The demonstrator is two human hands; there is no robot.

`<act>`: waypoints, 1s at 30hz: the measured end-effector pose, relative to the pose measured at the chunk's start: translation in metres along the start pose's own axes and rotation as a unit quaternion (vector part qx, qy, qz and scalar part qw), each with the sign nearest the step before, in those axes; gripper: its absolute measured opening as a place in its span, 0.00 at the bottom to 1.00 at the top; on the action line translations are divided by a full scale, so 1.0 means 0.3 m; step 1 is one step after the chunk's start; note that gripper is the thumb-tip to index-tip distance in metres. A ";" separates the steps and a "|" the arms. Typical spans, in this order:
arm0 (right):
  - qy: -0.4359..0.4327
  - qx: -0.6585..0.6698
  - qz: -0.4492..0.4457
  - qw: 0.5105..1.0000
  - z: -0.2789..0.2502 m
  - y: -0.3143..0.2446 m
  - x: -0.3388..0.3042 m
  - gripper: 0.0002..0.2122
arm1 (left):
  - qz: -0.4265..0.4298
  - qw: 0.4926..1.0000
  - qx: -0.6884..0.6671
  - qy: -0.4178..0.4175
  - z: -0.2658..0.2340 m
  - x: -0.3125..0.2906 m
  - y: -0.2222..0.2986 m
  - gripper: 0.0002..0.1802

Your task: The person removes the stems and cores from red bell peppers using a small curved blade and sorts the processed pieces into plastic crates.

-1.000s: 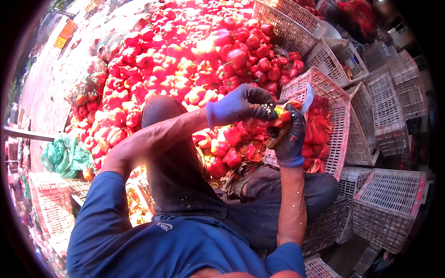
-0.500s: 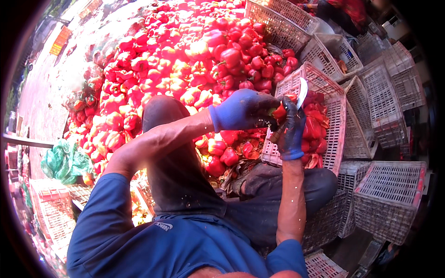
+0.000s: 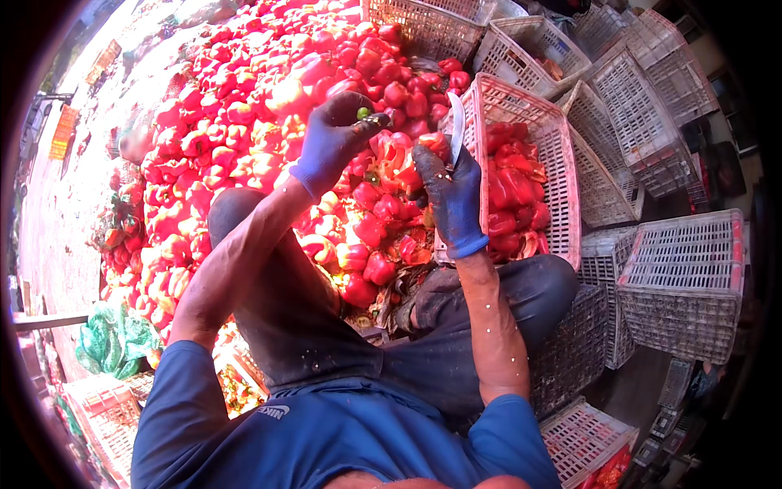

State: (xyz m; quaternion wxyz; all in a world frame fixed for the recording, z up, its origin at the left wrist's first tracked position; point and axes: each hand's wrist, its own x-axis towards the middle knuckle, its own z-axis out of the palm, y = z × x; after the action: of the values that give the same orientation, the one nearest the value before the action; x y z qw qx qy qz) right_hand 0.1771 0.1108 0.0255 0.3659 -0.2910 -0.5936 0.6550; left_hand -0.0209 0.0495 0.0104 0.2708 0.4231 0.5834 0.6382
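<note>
My right hand [image 3: 454, 200], in a blue glove with dark, wet-looking fingers, grips a knife [image 3: 459, 126] whose pale curved blade points up. Beside its fingers shows a red pepper piece [image 3: 434, 145]; whether the hand holds this too is hard to tell. My left hand [image 3: 332, 145], gloved alike, is raised over the pepper heap with fingers closed about a small green pepper stem [image 3: 363, 113]. Below and between the hands lie cut peppers [image 3: 399, 173]. Just right of my right hand stands a pink-rimmed crate [image 3: 570, 204] holding red pepper pieces [image 3: 513, 187].
A big heap of red peppers [image 3: 244, 114] spreads ahead and left. Stacked plastic crates [image 3: 680, 269] line the right side, with an open crate [image 3: 533, 49] at the far right. Green netting [image 3: 114, 338] lies at left. My bent legs [image 3: 285, 293] sit close below my hands.
My hands have parted: the left went left and up with the green stem, away from the pepper at my right hand. The right hand with the knife shifted left; the whole view also moved.
</note>
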 end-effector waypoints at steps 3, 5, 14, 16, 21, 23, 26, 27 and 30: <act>0.026 0.075 0.000 0.997 0.004 0.019 0.006 0.08 | -0.104 0.975 -0.146 -0.133 0.039 -0.058 0.048 0.13; 0.028 0.086 0.057 0.994 -0.033 -0.007 -0.004 0.10 | -0.083 0.961 -0.163 -0.207 0.058 -0.068 0.037 0.18; 0.055 0.148 0.059 0.986 -0.098 -0.010 0.020 0.15 | 0.014 0.958 -0.072 -0.276 0.037 -0.058 0.064 0.20; 0.062 0.143 0.066 0.985 -0.091 -0.016 0.013 0.15 | 0.100 0.946 0.095 -0.294 0.035 -0.063 0.066 0.22; 0.059 0.142 0.054 0.987 -0.098 0.008 0.021 0.14 | 0.104 0.937 0.132 -0.307 0.029 -0.070 0.009 0.22; 0.063 0.142 0.056 0.986 -0.104 0.009 0.023 0.14 | 0.073 0.941 0.072 -0.322 0.034 -0.074 0.005 0.22; 0.081 0.122 0.042 0.988 -0.109 -0.011 0.022 0.14 | 0.064 0.944 -0.005 -0.323 0.041 -0.084 0.025 0.26; 0.090 0.115 0.033 0.989 -0.114 -0.015 0.025 0.14 | 0.015 0.940 -0.037 -0.340 0.037 -0.086 0.043 0.28; 0.090 0.052 0.018 0.994 -0.173 -0.017 0.042 0.15 | -0.062 0.917 -0.120 -0.377 0.021 -0.093 0.091 0.33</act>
State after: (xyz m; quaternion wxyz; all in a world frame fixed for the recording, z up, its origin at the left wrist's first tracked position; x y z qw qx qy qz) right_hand 0.2129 0.1507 0.0245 0.4210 -0.3399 -0.5183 0.6623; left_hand 0.0022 0.0246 0.0306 0.5580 0.5596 0.3821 0.4790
